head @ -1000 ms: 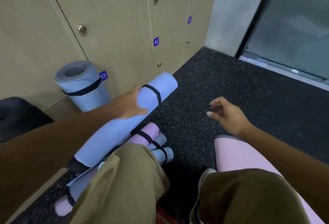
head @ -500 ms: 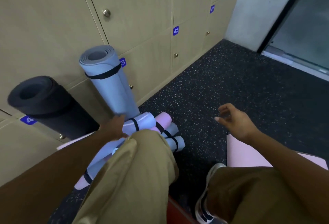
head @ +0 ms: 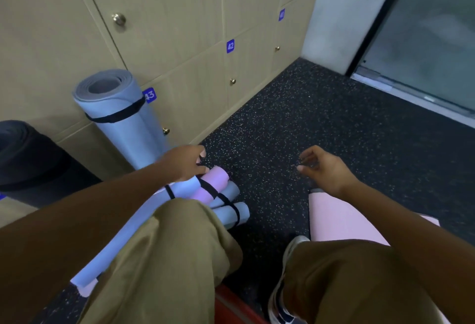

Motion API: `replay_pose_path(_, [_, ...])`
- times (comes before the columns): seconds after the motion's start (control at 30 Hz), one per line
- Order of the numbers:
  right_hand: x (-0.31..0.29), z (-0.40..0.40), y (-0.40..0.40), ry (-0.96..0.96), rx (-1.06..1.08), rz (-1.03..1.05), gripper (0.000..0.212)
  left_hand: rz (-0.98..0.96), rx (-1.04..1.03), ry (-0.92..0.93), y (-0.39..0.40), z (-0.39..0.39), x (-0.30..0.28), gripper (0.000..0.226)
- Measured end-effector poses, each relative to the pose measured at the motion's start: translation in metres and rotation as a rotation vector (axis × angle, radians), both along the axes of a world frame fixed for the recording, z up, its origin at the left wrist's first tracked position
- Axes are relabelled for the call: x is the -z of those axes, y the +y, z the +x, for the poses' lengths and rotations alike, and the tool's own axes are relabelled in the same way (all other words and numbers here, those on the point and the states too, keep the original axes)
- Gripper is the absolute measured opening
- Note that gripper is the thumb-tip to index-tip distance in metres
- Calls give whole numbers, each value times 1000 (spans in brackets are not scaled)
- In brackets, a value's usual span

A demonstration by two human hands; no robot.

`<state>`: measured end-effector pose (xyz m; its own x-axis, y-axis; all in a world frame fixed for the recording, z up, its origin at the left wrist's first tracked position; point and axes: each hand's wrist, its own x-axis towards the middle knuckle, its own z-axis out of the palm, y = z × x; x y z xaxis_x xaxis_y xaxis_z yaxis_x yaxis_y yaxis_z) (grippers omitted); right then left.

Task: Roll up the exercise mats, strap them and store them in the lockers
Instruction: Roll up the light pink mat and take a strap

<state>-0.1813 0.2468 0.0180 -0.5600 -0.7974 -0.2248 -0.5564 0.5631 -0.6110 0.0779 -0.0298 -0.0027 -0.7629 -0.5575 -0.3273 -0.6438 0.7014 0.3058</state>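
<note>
Several strapped rolled mats lie in a pile on the floor by my left knee: a long light-blue roll (head: 123, 238) on top, a pink roll (head: 212, 184) and two grey-blue rolls (head: 232, 214) beside it. My left hand (head: 183, 161) hovers just over the near end of the pile with loosely curled fingers, holding nothing. My right hand (head: 325, 169) hangs in the air above the floor, fingers relaxed and empty. Under my right arm an unrolled pink mat (head: 339, 218) lies flat. Wooden lockers (head: 180, 28) numbered 42 and 43 are shut.
A strapped light-blue roll (head: 118, 118) stands upright against locker 43. A black roll (head: 33, 161) leans at the far left. Dark speckled floor (head: 321, 118) stretches to a glass door (head: 424, 40) at the right. My knees fill the bottom of the view.
My left hand carried the long light-blue roll down onto the pile, let go of it and lifted slightly toward its end. My right hand stayed hovering, empty.
</note>
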Motion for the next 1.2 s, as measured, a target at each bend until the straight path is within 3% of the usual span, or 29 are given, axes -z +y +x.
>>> replay_pose_path(0.2, [22, -40, 6, 16, 2, 66, 29, 77, 196, 31, 36, -94, 5, 37])
replay_pose_path(0.5, [123, -104, 32, 3, 81, 283, 34, 148, 406, -76, 86, -195, 60, 42])
replay_pose_path(0.87, [258, -156, 24, -3, 2, 580, 54, 165, 515, -243, 83, -242, 140, 41])
replay_pose_path(1.2, [328, -186, 21, 120, -100, 776, 74, 234, 495, -307, 74, -239, 206, 41])
